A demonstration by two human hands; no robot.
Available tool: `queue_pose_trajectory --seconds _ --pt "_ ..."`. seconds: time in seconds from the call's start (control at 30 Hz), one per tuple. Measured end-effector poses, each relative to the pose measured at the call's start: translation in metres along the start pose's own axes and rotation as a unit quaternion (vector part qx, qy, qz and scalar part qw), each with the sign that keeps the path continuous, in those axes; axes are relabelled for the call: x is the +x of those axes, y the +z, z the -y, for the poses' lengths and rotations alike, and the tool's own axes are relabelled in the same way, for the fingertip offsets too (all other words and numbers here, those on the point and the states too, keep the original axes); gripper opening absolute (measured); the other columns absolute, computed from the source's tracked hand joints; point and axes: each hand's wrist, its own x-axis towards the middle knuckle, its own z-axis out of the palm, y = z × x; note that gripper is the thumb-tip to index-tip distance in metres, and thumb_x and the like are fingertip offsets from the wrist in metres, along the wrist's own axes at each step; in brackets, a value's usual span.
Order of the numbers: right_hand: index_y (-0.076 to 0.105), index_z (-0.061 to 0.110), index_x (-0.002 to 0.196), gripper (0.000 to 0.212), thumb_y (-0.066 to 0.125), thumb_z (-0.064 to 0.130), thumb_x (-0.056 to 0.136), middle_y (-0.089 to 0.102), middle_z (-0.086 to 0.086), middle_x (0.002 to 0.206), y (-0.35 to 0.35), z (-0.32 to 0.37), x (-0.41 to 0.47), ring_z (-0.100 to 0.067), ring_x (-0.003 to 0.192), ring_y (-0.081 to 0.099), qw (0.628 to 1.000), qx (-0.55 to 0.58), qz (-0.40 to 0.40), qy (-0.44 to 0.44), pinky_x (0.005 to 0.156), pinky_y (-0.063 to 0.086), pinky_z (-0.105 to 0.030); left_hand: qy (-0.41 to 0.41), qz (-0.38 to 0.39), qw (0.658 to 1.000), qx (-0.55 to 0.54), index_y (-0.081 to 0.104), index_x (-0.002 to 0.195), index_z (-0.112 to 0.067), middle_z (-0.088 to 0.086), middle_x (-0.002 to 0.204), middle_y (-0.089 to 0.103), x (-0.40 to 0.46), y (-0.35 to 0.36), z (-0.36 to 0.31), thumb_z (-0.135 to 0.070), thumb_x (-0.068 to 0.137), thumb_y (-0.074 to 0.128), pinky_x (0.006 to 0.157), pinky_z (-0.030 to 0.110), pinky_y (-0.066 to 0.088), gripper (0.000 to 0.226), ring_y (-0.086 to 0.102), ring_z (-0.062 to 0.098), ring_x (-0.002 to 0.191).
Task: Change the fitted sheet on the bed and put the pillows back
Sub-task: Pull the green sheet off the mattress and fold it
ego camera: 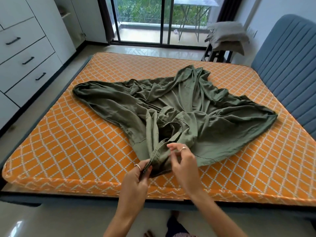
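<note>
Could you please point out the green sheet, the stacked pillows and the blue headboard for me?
green sheet (171,106): head view, on the crumpled middle of the cloth.
stacked pillows (227,34): head view, on the side of the stack.
blue headboard (287,53): head view, on its ribbed padded face.

A white cabinet (25,53) with 4 black drawer handles in view stands along the left wall, on a pale glossy tiled floor (56,98). Ahead, a sliding glass door (145,19) with dark frames looks onto a balcony, where a folding metal table (193,16) stands before green foliage. Dark curtains (106,17) hang at both sides of the door. At the right, a blue padded headboard (289,59) with vertical channels rises against the wall.
</note>
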Motion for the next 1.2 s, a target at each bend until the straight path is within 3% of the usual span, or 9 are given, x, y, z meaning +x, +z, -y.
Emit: queue_pose_trajectory --seconds 0.07,0.17,0.3,0.47,0.57,0.8,1.0,1.1,1.2 --pt "0.063 0.014 0.112 0.028 0.052 -0.001 0.092 0.058 0.001 0.109 -0.001 -0.025 0.025 -0.010 0.079 0.059 0.995 -0.079 0.048 -0.030 0.076 0.050 -0.021 0.030 0.011 0.999 0.021 0.068 0.112 -0.022 -0.020 0.098 0.072 -0.004 -0.008 0.000 0.000 0.094 0.053 0.085 0.011 0.048 0.032 0.065 -0.003 0.099" --pt "0.062 0.013 0.121 0.033 0.051 0.002 0.093 0.054 -0.001 0.122 0.001 -0.060 0.061 -0.016 0.103 0.057 0.971 -0.181 0.138 -0.074 0.095 0.038 -0.017 0.050 0.013 0.998 0.028 0.068 0.111 -0.022 -0.018 0.100 0.072 -0.009 -0.022 -0.004 -0.001 0.093 0.054 0.086 0.012 0.047 0.031 0.065 -0.002 0.102" --pt "0.064 0.016 0.119 0.033 0.055 0.005 0.089 0.054 -0.004 0.128 0.009 -0.086 0.110 -0.027 0.113 0.052 0.923 -0.278 0.223 -0.147 0.103 0.040 -0.035 0.056 -0.009 0.996 0.073 0.070 0.106 -0.033 -0.014 0.095 0.073 -0.008 -0.041 -0.004 -0.010 0.093 0.058 0.080 0.020 0.053 0.030 0.068 0.008 0.095" --pt "0.060 0.019 0.113 0.030 0.049 0.008 0.087 0.056 -0.004 0.127 0.013 -0.108 0.149 -0.023 0.124 0.047 0.793 -0.408 0.408 -0.198 0.106 0.030 -0.034 0.063 -0.071 0.988 0.122 0.065 0.105 -0.045 -0.017 0.089 0.072 -0.005 -0.045 -0.009 -0.024 0.089 0.055 0.076 0.013 0.048 0.028 0.067 -0.002 0.086" --pt "0.052 0.018 0.118 0.034 0.049 0.008 0.086 0.061 -0.012 0.115 0.011 -0.125 0.156 -0.030 0.111 0.055 0.764 -0.392 0.487 -0.160 0.093 0.039 -0.035 0.038 -0.110 0.989 0.094 0.066 0.105 -0.040 -0.018 0.091 0.072 -0.005 -0.034 -0.013 -0.041 0.086 0.058 0.080 0.010 0.046 0.021 0.065 -0.005 0.089" --pt "0.056 0.014 0.120 0.031 0.051 0.011 0.090 0.057 -0.011 0.119 0.012 -0.149 0.198 -0.030 0.108 0.056 0.769 -0.349 0.509 -0.165 0.092 0.045 -0.037 -0.003 -0.187 0.977 0.102 0.069 0.096 -0.045 -0.016 0.089 0.072 0.000 -0.014 -0.026 -0.012 0.081 0.053 0.081 0.013 0.047 0.040 0.064 -0.005 0.086" --pt "0.059 0.007 0.125 0.041 0.053 -0.001 0.086 0.029 -0.001 0.153 0.027 -0.147 0.229 -0.025 0.129 0.047 0.675 -0.365 0.598 -0.231 0.107 0.037 -0.031 -0.022 -0.224 0.965 0.137 0.068 0.096 -0.053 -0.025 0.093 0.070 0.002 -0.002 -0.046 -0.024 0.084 0.058 0.083 0.006 0.045 0.033 0.063 -0.010 0.089" --pt "0.058 0.008 0.123 0.037 0.058 0.009 0.087 0.052 -0.008 0.134 0.041 -0.145 0.236 -0.025 0.118 0.053 0.664 -0.378 0.609 -0.212 0.099 0.043 -0.033 -0.027 -0.236 0.959 0.153 0.067 0.097 -0.054 -0.028 0.092 0.069 0.004 0.001 -0.052 -0.013 0.085 0.054 0.082 0.005 0.044 0.044 0.062 -0.011 0.088" --pt "0.058 0.015 0.090 0.006 0.061 0.021 0.089 0.059 -0.005 0.094 0.053 -0.138 0.245 -0.022 0.089 0.057 0.658 -0.360 0.638 -0.176 0.072 0.043 -0.027 -0.028 -0.244 0.957 0.157 0.068 0.096 -0.052 -0.028 0.091 0.069 0.008 0.003 -0.058 -0.006 0.087 0.053 0.082 0.005 0.044 0.050 0.062 -0.011 0.087"
